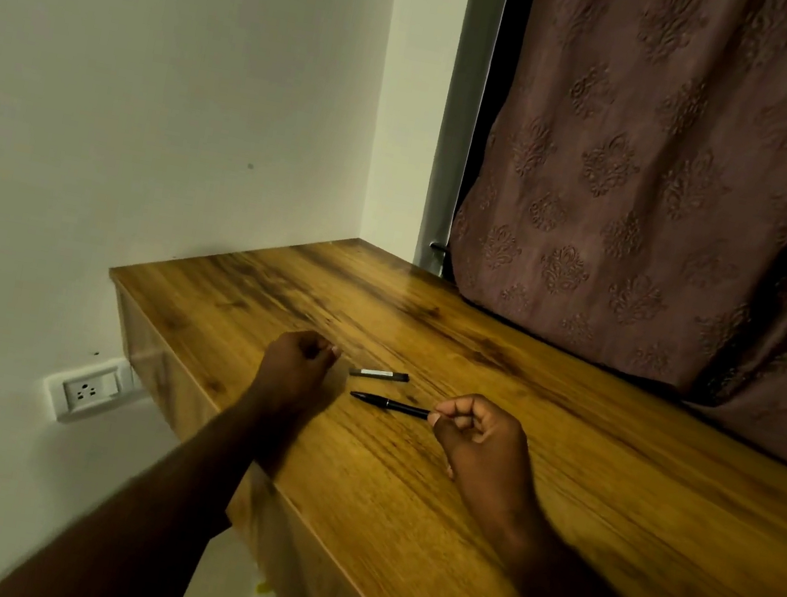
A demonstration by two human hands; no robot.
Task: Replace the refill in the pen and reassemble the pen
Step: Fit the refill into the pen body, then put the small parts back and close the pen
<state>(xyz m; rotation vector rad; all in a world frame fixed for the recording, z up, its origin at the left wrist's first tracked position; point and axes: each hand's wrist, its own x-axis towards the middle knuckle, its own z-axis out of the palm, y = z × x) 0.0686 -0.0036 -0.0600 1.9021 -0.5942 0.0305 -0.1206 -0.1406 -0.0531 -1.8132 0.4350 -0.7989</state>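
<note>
Two bare hands rest on a wooden table (558, 482) with a smooth, slightly shiny top and dark streaks of grain. The pen (389, 404) is slim, black and round, lying flat on the table with its long axis running left to right across the view and its tapered tip pointing left. The right hand (478, 435) pinches the pen's right end between thumb and curled fingers. Left of the pen's tip is the left hand (297, 360), fingers curled inward; I cannot tell if it holds something. Just behind the pen lies a short grey-black tube (379, 374), almost parallel to it. Far behind the pen hangs a brownish curtain (660, 186) with embossed flower motifs. Left of the pen is a plain white wall (153, 102) with a white socket (89, 390) low down.
</note>
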